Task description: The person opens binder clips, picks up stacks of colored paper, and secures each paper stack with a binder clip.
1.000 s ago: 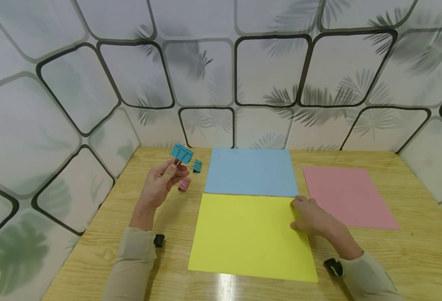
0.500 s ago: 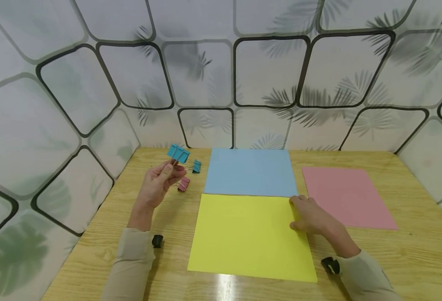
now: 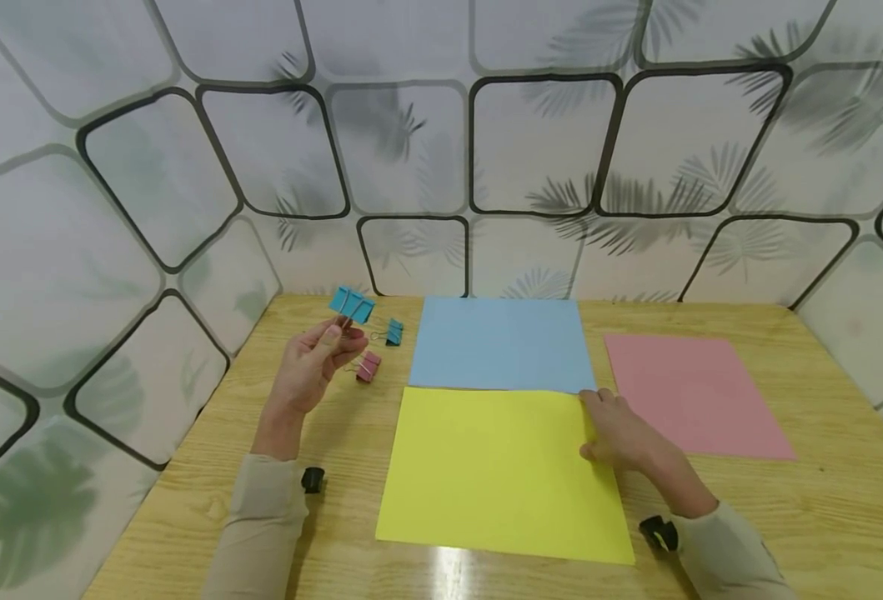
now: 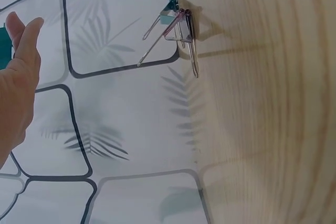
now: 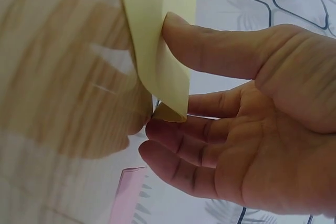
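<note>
Clip [image 3: 352,305] pinched in left hand [image 3: 308,371], left of frame centre — yellow sheet [image 3: 501,471] below and rightward, long axis crosswise, upper-right corner gripped in fingers of nearer right hand [image 3: 624,429].

- Soft, fairly even light fills the room; from here the wall [image 3: 411,142] looks greyer high up, warmer near the table [image 3: 846,517].
- White glare shines on the table just below the yellow sheet [image 3: 501,475].
- The right hand [image 3: 624,435] lays a faint, soft-edged shadow on that sheet.
- Left wrist view: dim, hazy, the wood grain smeared.
- Right wrist view: pale reflections, blurred background.
- Head view: wall lines lean outward toward the sides.
</note>
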`<state>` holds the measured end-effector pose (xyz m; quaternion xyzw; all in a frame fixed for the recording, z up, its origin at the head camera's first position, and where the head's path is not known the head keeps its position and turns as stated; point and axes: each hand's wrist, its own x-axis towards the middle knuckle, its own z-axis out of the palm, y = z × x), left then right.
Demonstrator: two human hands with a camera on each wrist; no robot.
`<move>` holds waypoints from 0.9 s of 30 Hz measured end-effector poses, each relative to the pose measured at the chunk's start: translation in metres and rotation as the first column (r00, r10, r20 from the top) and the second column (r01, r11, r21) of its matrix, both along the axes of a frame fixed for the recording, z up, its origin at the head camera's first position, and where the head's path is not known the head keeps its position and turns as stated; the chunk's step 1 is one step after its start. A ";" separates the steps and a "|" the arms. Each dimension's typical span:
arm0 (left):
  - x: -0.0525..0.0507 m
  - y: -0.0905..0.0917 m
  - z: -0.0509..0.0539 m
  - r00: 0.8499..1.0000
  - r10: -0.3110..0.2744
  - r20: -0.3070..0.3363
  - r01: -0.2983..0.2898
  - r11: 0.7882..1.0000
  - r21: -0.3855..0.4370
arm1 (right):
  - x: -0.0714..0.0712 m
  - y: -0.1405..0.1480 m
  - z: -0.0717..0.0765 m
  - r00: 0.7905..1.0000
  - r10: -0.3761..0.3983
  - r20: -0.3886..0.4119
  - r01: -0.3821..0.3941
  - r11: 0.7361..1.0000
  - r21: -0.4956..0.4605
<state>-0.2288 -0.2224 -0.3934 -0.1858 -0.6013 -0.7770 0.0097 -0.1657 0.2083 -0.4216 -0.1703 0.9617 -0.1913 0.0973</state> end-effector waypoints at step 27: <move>0.006 0.001 0.011 0.997 0.041 0.069 -0.039 0.999 -0.031 | -0.013 0.019 -0.007 0.961 -0.075 0.265 0.166 0.925 -0.341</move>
